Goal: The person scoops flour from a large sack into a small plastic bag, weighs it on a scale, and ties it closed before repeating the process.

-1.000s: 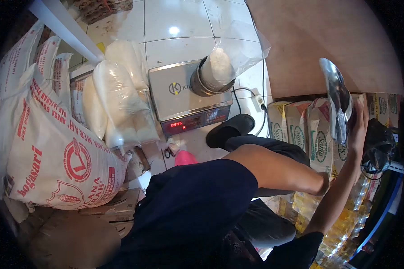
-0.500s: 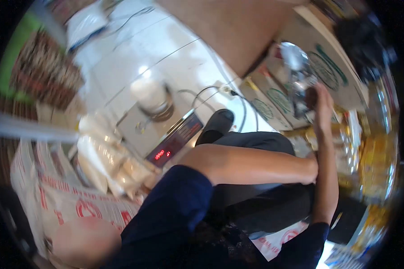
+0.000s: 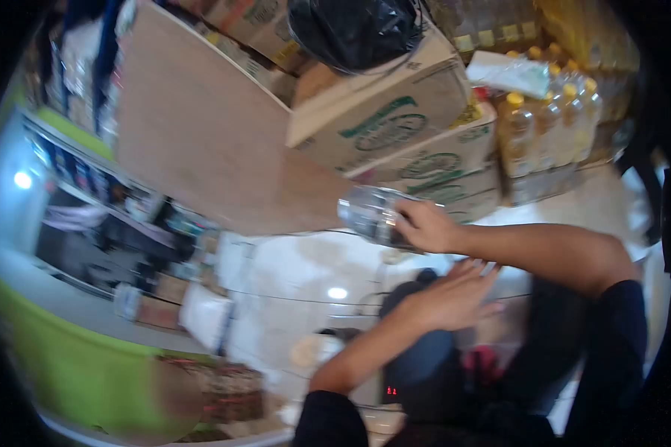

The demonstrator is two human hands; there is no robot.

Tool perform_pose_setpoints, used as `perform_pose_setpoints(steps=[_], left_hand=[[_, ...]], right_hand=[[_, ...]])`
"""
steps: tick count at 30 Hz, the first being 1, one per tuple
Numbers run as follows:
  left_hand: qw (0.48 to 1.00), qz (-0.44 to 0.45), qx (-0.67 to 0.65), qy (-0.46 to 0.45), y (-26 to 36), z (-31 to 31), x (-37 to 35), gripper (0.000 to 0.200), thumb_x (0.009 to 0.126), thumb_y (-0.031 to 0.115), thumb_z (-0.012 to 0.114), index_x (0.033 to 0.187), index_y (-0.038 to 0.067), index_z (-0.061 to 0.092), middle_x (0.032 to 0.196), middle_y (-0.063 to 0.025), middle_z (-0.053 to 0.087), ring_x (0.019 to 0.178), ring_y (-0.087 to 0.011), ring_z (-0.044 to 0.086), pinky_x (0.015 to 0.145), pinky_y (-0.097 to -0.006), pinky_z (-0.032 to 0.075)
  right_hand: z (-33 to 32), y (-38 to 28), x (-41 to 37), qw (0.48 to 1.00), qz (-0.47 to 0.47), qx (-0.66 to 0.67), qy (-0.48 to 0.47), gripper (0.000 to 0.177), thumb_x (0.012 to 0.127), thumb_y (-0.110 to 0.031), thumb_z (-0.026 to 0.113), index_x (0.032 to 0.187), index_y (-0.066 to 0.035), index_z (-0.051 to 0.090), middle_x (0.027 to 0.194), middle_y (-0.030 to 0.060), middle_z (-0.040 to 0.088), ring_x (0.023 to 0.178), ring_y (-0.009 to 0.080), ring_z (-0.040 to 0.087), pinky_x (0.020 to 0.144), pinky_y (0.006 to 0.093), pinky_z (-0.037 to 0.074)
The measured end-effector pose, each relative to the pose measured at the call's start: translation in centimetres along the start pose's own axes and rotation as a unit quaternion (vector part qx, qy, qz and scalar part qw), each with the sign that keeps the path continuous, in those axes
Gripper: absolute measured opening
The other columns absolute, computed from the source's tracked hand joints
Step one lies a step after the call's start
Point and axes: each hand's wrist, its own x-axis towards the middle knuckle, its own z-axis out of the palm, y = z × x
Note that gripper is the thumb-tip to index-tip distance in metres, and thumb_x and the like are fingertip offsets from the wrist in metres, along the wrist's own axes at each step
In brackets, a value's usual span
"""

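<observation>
A shiny, clear or silvery rounded item, perhaps a container or plastic pack (image 3: 369,214), is held in my right hand (image 3: 425,226); blur hides its exact kind. It is over the white floor, in front of the brown board. My left hand (image 3: 458,294) is open just below my right forearm, fingers stretched out and holding nothing visible. Below my left arm, partly hidden, is a digital scale (image 3: 391,391) with red digits. A pale, blurred item (image 3: 306,350) shows beside my left forearm.
Cardboard cartons (image 3: 395,123) are stacked ahead, topped by a black plastic bag (image 3: 354,33). Bottles of yellow oil (image 3: 544,130) stand to the right. A large brown board (image 3: 201,127) leans at left. A white sack (image 3: 206,316) lies on the floor.
The camera view has swung round, bringing the cartons and board to the middle and the scale low in view. My right hand still holds the shiny item; my left hand's fingers now show stretched out.
</observation>
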Motion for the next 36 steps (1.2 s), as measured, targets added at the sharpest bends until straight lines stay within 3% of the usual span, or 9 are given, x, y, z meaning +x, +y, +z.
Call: perform_pose_setpoints(steps=[13,17,21,24,28,31,33,35,36], left_hand=[[0.999,-0.008,-0.033,-0.019,0.4,-1.0,-0.3,0.068,0.092,0.035,0.048,0.138,-0.008,0.020,0.138,-0.0280,0.028,0.133,-0.0388,0.023,0.108,-0.0443,0.023],[0.998,0.028,-0.052,0.036,-0.7,-0.2,0.1,0.061,0.090,0.030,0.053,0.134,-0.005,0.031,0.128,-0.0282,0.041,0.120,-0.0404,0.040,0.103,-0.0437,0.030],[0.994,0.046,-0.043,0.089,-1.5,-0.7,1.3,0.046,0.085,0.021,0.058,0.124,-0.001,0.047,0.117,-0.0240,0.052,0.112,-0.0385,0.048,0.097,-0.0424,0.037],[0.991,0.095,-0.009,0.097,-1.8,-0.6,2.6,0.038,0.081,0.014,0.059,0.116,0.001,0.054,0.109,-0.0210,0.056,0.104,-0.0371,0.053,0.093,-0.0423,0.040],[0.994,0.048,0.100,-0.016,-0.2,-1.7,4.7,0.031,0.080,0.014,0.063,0.109,0.005,0.060,0.110,-0.0172,0.060,0.103,-0.0344,0.055,0.091,-0.0411,0.043],[0.997,0.077,0.013,0.028,-0.2,-1.5,4.3,0.029,0.083,0.015,0.062,0.111,0.008,0.059,0.102,-0.0127,0.062,0.097,-0.0313,0.057,0.087,-0.0402,0.044],[0.995,0.080,-0.061,0.001,-0.4,-2.0,3.7,0.027,0.082,0.014,0.064,0.109,0.007,0.060,0.099,-0.0139,0.063,0.091,-0.0295,0.060,0.085,-0.0392,0.045],[0.991,0.039,-0.126,0.011,-1.0,-2.6,2.9,0.023,0.081,0.009,0.061,0.102,0.000,0.061,0.090,-0.0156,0.064,0.085,-0.0289,0.062,0.078,-0.0367,0.047],[0.993,0.034,-0.113,0.007,-0.8,-3.3,2.9,0.023,0.081,0.008,0.061,0.102,0.000,0.061,0.090,-0.0154,0.064,0.084,-0.0279,0.062,0.077,-0.0359,0.047]], right_hand=[[1.2,-0.1,-0.5,1.000,0.000,0.020,0.003,0.028,0.081,-0.021,0.052,0.099,0.000,0.057,0.083,0.0254,0.062,0.082,0.0423,0.060,0.077,0.0493,0.047],[1.0,0.6,-0.2,1.000,-0.015,-0.015,0.013,0.023,0.082,-0.019,0.054,0.095,-0.001,0.058,0.080,0.0244,0.061,0.078,0.0415,0.060,0.071,0.0480,0.047],[-1.9,1.4,1.3,0.990,-0.135,-0.022,0.039,0.025,0.083,-0.024,0.052,0.078,0.000,0.059,0.067,0.0211,0.059,0.063,0.0385,0.059,0.059,0.0467,0.046],[-6.6,-1.9,0.5,0.975,-0.152,-0.036,0.160,0.030,0.082,-0.028,0.054,0.071,-0.001,0.061,0.065,0.0196,0.059,0.061,0.0371,0.059,0.056,0.0445,0.046],[-15.9,-6.0,-3.1,0.939,-0.155,-0.134,0.278,0.031,0.077,-0.030,0.057,0.071,-0.001,0.062,0.066,0.0192,0.062,0.063,0.0355,0.062,0.061,0.0425,0.049],[-25.0,-9.0,-9.2,0.920,-0.097,-0.269,0.267,0.035,0.079,-0.032,0.059,0.083,0.002,0.063,0.076,0.0194,0.063,0.068,0.0320,0.062,0.063,0.0402,0.049],[-30.0,-12.7,-15.9,0.919,0.053,-0.326,0.215,0.029,0.085,-0.029,0.058,0.093,-0.002,0.062,0.070,0.0086,0.058,0.065,0.0137,0.057,0.062,0.0274,0.048],[-34.7,-13.8,-21.6,0.914,0.123,-0.337,0.188,0.036,0.081,-0.032,0.060,0.093,0.001,0.062,0.075,0.0103,0.060,0.067,0.0140,0.058,0.061,0.0309,0.047],[-36.2,-14.8,-25.0,0.905,0.136,-0.372,0.153,0.024,0.088,-0.027,0.058,0.097,-0.004,0.059,0.072,0.0049,0.057,0.072,0.0083,0.057,0.064,0.0240,0.047]])
